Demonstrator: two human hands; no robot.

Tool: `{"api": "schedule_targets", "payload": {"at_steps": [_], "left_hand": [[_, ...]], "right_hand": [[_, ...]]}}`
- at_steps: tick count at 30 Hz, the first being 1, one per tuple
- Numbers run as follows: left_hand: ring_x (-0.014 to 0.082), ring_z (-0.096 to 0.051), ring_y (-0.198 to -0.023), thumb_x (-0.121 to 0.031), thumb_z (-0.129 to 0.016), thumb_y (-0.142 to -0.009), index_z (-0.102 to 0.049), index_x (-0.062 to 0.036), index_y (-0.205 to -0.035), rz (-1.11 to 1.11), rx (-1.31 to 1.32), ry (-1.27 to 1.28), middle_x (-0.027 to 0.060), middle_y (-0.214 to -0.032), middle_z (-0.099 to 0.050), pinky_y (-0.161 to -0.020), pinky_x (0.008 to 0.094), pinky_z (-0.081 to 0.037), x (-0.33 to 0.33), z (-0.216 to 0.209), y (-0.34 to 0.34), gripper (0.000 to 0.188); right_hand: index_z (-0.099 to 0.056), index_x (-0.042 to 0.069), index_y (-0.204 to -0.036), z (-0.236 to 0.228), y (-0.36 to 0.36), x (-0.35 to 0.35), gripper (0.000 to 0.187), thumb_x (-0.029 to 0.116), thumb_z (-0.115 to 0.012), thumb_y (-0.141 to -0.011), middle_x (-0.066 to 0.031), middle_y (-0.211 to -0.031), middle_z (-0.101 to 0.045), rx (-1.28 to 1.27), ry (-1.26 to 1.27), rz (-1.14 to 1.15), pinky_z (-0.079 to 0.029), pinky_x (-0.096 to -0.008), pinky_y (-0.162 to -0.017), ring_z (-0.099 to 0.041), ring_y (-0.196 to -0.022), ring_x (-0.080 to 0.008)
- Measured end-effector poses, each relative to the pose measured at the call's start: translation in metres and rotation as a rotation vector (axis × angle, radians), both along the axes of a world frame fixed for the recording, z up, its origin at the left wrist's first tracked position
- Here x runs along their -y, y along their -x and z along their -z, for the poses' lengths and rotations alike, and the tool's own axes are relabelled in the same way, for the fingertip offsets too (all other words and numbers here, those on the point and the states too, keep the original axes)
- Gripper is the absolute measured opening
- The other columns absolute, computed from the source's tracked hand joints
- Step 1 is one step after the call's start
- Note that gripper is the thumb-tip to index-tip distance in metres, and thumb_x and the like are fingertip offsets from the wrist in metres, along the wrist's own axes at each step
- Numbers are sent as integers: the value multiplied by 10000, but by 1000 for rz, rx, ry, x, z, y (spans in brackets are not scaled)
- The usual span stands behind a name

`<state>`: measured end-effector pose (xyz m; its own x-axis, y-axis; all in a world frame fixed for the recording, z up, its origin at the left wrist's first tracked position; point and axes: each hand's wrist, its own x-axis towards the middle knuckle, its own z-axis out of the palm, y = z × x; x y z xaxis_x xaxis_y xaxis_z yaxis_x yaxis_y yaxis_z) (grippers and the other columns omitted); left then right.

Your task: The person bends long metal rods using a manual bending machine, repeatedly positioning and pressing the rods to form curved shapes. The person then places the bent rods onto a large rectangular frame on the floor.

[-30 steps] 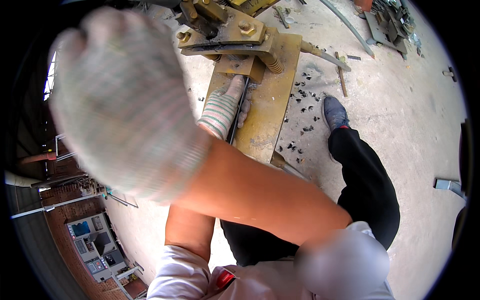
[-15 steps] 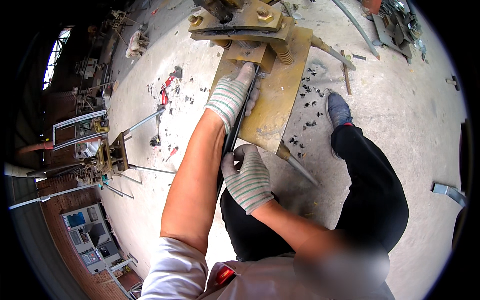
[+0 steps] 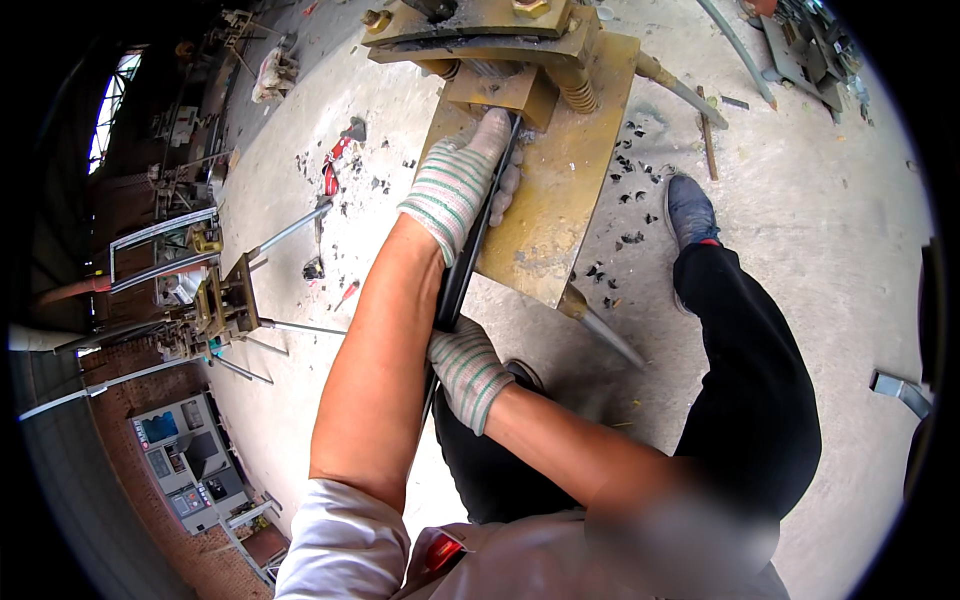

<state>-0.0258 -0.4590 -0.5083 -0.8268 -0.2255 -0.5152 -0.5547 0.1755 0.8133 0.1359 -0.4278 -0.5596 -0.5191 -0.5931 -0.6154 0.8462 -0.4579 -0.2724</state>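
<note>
- Left hand (image 3: 455, 185): fingers curled round a black bar (image 3: 456, 285), right at the press (image 3: 490, 48).
- Right hand (image 3: 467, 372): fingers gripping it lower down.
- Red thing (image 3: 441, 551) peeking from the shirt pocket (image 3: 462, 546).

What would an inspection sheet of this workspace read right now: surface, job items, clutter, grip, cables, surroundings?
Surface: yellowish metal plate, smudged.
Job's things: black bar, its far end at the metal block; whether it enters cannot be told.
Clutter: black scraps on the floor right of the plate; red-and-black item left.
Grip: gloved left hand around the bar near the block; gloved right hand on it nearer the body.
Cables: nothing seen.
Surroundings: grey cabinet, lower left.
</note>
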Motion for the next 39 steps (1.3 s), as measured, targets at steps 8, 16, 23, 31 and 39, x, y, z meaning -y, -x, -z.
{"api": "schedule_targets", "payload": {"at_steps": [8, 16, 23, 31, 39], "left_hand": [[125, -490, -470, -530, -583, -1037, -636, -63, -915, 8, -6, -4, 6, -617, -551, -433, 267, -401, 0, -1, -1, 485], [121, -487, -464, -532, -581, -1038, -640, -69, -916, -9, -6, 6, 7, -615, -555, -426, 264, -402, -3, -1, -1, 483], [118, -488, -461, -538, -587, -1033, -644, -72, -909, 6, -8, 25, 4, -612, -557, -418, 257, -399, -3, -2, -2, 486], [112, -491, -463, -538, -586, -1034, -646, -76, -905, 3, 1, 26, 2, -611, -560, -415, 254, -401, -3, -3, -1, 484], [107, -498, -464, -547, -591, -1028, -649, -78, -907, 4, -8, 25, -1, -613, -563, -412, 246, -406, -2, -1, -2, 488]], "right_hand": [[-719, 67, -977, -1, 0, 1, 171, 236, -719, -950, 32, -843, -683, 109, 83, -22, -470, -285, -647, -578, -727, -78], [-715, 72, -916, -4, -3, 5, 173, 209, -658, -1003, 44, -805, -668, 104, 16, -55, -458, -281, -609, -559, -700, -56], [-713, 73, -922, -3, -4, 5, 171, 202, -649, -1015, 48, -814, -666, 70, 37, -20, -463, -277, -614, -571, -723, -51], [-708, 72, -931, -7, -3, 5, 159, 199, -659, -1011, 46, -831, -664, 91, 37, -28, -469, -278, -621, -574, -738, -50], [-705, 77, -909, -5, 0, 7, 166, 202, -662, -1011, 51, -813, -654, 53, -4, -33, -466, -278, -620, -561, -730, -46]]}}
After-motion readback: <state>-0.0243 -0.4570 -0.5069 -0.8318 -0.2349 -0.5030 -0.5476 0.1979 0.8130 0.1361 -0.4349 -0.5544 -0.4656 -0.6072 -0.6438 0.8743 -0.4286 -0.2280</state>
